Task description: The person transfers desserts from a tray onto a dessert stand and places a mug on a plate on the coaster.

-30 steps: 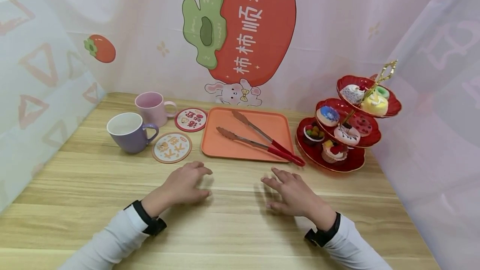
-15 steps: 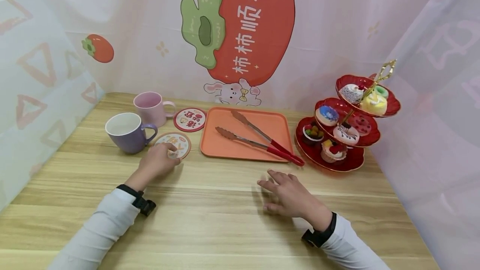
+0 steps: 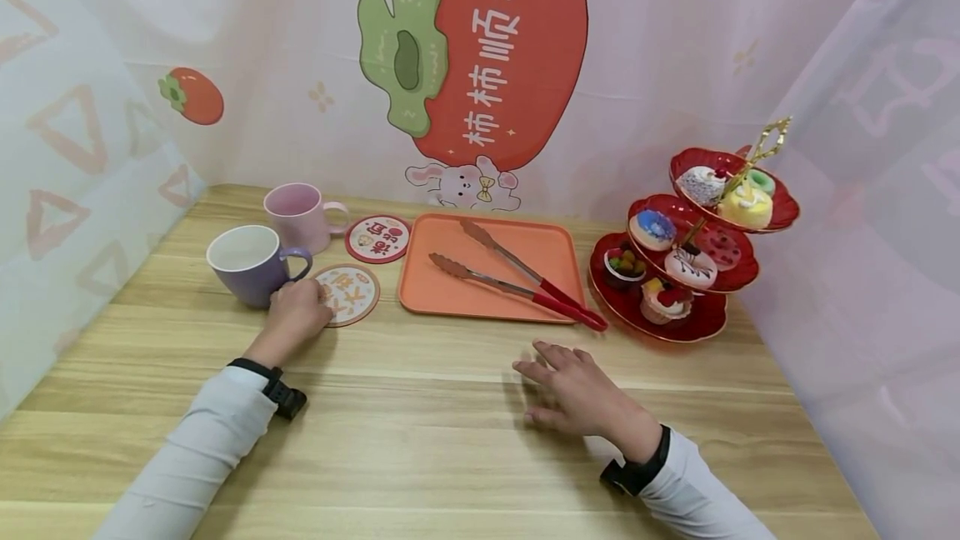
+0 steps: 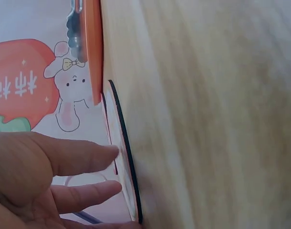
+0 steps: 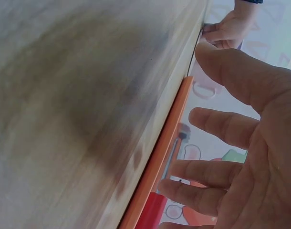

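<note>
In the head view my left hand is at the left side of an orange-rimmed round coaster, close by the purple mug. The left wrist view shows the thumb and fingers extended and apart over the coaster, their tips at its upper face; whether they press on it I cannot tell. My right hand is above the table in front of the orange tray, fingers spread, holding nothing. Red-handled tongs lie across that tray, their handles past its right front corner.
A pink mug stands behind the purple one, and a red-rimmed coaster lies to its right. On the right stands a three-tier red stand with several cakes and doughnuts. A printed cloth encloses the back and sides.
My left hand has moved left and forward from the table in front of the tray, over the orange-rimmed coaster, to its left side. The right hand has barely moved.
</note>
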The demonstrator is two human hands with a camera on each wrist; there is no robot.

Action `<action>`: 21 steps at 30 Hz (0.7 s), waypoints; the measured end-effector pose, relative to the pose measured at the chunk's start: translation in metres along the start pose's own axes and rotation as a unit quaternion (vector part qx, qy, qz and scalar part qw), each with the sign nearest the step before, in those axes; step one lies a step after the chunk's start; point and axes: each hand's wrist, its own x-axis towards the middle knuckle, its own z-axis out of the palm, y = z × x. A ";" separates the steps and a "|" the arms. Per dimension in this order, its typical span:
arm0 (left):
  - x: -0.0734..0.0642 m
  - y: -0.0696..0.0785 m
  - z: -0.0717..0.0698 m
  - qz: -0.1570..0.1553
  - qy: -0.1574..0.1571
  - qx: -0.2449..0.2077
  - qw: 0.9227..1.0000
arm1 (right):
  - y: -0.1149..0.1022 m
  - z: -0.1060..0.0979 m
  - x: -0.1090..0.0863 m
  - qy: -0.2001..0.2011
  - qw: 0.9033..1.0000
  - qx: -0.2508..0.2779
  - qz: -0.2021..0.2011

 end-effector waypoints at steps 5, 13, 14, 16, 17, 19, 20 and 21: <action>0.002 -0.001 0.001 0.010 -0.005 0.012 1.000 | 0.000 0.000 0.000 -0.009 1.000 0.001 0.004; 0.003 0.000 -0.004 -0.009 -0.017 0.024 1.000 | -0.002 0.000 0.000 -0.014 1.000 0.004 0.007; 0.003 0.000 -0.004 -0.010 -0.016 0.024 1.000 | -0.002 0.000 0.000 -0.014 1.000 0.003 0.007; 0.003 0.000 -0.004 -0.012 -0.011 0.023 1.000 | -0.002 0.000 0.000 -0.015 1.000 0.000 0.008; 0.003 0.000 -0.004 -0.013 -0.006 0.020 1.000 | -0.002 0.000 0.000 -0.014 1.000 0.000 0.008; 0.002 0.001 -0.004 -0.015 0.006 0.011 1.000 | -0.001 0.001 0.000 -0.014 1.000 -0.001 0.009; 0.002 0.002 -0.004 -0.016 0.013 0.006 1.000 | -0.001 0.001 0.000 -0.015 1.000 0.000 0.009; 0.001 0.002 -0.004 -0.016 0.021 0.001 1.000 | -0.001 0.001 0.000 -0.015 1.000 0.001 0.009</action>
